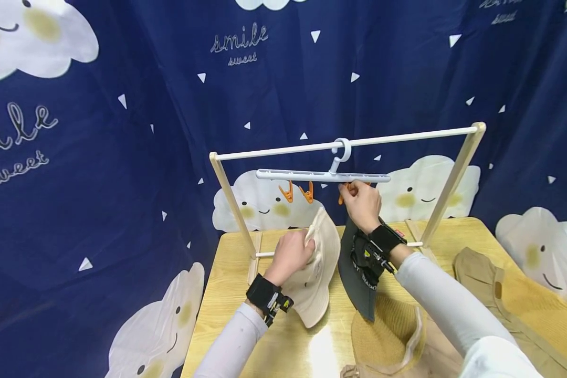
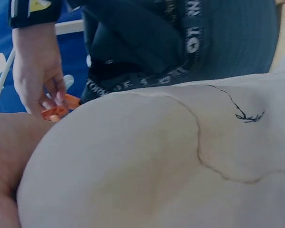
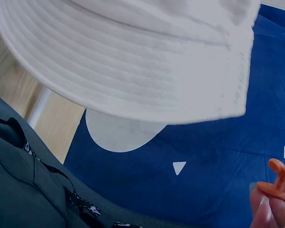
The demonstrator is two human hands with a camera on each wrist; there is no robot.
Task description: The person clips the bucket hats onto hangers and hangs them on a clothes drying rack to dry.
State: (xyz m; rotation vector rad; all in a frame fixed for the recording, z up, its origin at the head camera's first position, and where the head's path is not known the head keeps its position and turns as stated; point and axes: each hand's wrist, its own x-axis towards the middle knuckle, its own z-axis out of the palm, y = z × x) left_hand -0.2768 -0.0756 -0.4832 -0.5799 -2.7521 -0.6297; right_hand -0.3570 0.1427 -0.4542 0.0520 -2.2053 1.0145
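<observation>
My left hand grips the cream bucket hat by its crown and holds it raised over the table. Up at the pale hanger, my right hand pinches an orange clip between thumb and fingers. Two more orange clips dangle further left along the hanger. Below my right hand hangs a dark green bucket hat with a lettered band, its top close to another orange clip in the left wrist view. The cream hat's brim is beside the dark hat.
The hanger hooks over the white rail of a wooden-legged rack on the table. A yellow woven hat and a tan hat lie at the front right, with more yellow woven material beside them. A blue curtain stands behind.
</observation>
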